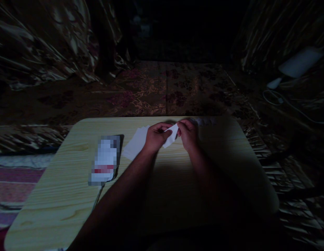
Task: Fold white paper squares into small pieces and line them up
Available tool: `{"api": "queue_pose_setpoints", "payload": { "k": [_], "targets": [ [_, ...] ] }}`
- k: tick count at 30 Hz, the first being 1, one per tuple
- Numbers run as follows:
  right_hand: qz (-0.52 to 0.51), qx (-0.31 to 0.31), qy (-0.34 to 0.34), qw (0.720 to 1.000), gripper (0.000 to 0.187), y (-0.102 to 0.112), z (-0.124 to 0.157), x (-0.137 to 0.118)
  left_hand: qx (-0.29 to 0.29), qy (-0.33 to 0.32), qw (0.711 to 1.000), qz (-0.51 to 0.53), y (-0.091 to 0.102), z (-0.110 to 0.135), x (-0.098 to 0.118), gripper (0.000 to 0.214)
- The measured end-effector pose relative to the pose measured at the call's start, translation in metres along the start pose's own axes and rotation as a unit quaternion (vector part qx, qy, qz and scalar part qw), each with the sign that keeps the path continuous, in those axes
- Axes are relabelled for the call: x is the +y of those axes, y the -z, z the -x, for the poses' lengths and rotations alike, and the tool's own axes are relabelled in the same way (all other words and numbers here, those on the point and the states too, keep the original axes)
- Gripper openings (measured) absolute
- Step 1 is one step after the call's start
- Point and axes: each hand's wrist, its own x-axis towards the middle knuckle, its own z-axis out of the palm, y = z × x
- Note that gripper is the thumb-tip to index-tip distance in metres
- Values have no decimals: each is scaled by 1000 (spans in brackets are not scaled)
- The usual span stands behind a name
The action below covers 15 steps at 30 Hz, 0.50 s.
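A small white piece of paper [170, 138], folded to a point at its upper right, is held between both hands above the far part of the table. My left hand [157, 136] is closed on its left side, the thumb lying on top. My right hand [187, 132] pinches the pointed upper corner. Just left of my left hand, several white paper sheets [135, 143] lie in a loose stack, partly covered by that hand. Beyond my right hand sits a row of small pale folded-looking pieces [203, 121], too dim to make out.
The wooden table [70, 170] has rounded corners. On its left lies a pixelated, phone-like device [105, 158] with a cable [97, 198] running toward me. Patterned fabric [151, 87] spreads behind the table. At the right, a white lamp-like object [300, 62] and cord stand in shadow.
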Motion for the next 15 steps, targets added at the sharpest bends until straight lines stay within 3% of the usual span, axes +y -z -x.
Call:
{"api": "queue_pose_setpoints", "payload": {
  "k": [15],
  "targets": [
    [57,-30,2,998,30,-1,3,2,13,4,1000,10,0,0,1,23]
  ]
}}
